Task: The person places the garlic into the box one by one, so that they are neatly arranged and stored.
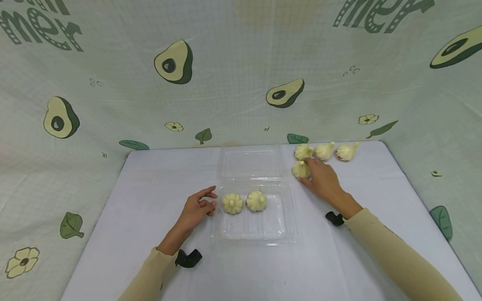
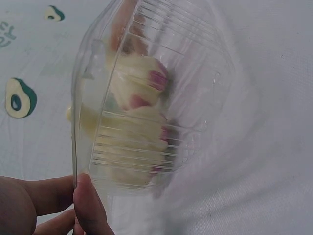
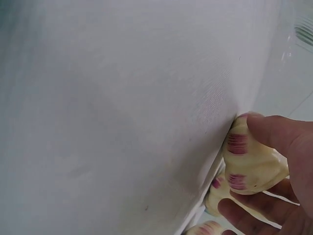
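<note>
A clear plastic clamshell container (image 1: 256, 234) lies open on the table, its lid (image 1: 250, 163) folded back. Inside, near the upper left, sit two garlic bulbs, one on the left (image 1: 232, 203) and one on the right (image 1: 257, 201). My left hand (image 1: 197, 209) pinches the container's left rim, with the thumb (image 2: 90, 205) on one side of the thin edge and fingers on the other. To the right of the lid, my right hand (image 1: 323, 179) holds another garlic bulb (image 3: 252, 159) between thumb and fingers; purple streaks mark its base.
Behind the right hand, three more garlic bulbs stand in a row at the table's back edge: left (image 1: 303, 151), middle (image 1: 324, 151) and right (image 1: 346, 151). A cloth printed with avocados (image 1: 173, 62) hangs behind the white-covered table (image 1: 150, 188).
</note>
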{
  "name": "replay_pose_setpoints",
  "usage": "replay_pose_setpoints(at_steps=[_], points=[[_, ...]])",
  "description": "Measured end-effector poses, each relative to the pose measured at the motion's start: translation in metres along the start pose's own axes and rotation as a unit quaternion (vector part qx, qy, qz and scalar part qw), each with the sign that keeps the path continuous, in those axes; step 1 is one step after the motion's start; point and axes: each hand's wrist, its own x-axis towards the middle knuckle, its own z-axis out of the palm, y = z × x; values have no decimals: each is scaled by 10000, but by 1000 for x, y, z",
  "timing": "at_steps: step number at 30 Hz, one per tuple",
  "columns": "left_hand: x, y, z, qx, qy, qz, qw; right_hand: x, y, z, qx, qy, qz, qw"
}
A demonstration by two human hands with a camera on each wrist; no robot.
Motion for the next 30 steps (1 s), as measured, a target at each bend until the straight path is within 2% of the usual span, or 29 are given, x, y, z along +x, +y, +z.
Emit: replay_pose_setpoints(at_steps=[7, 17, 22, 30], points=[[0, 0, -1, -18, -28, 12, 10000, -4, -2, -7, -41, 6, -67, 10000], [0, 0, -1, -3, -34, 24, 10000, -17, -12, -36, -28, 57, 12, 10000], [0, 0, -1, 17, -2, 7, 10000, -24, -27, -51, 100, 123, -85, 9998], [0, 0, -1, -6, -37, 36, 10000, -35, -56, -67, 272, 275, -517, 9979]])
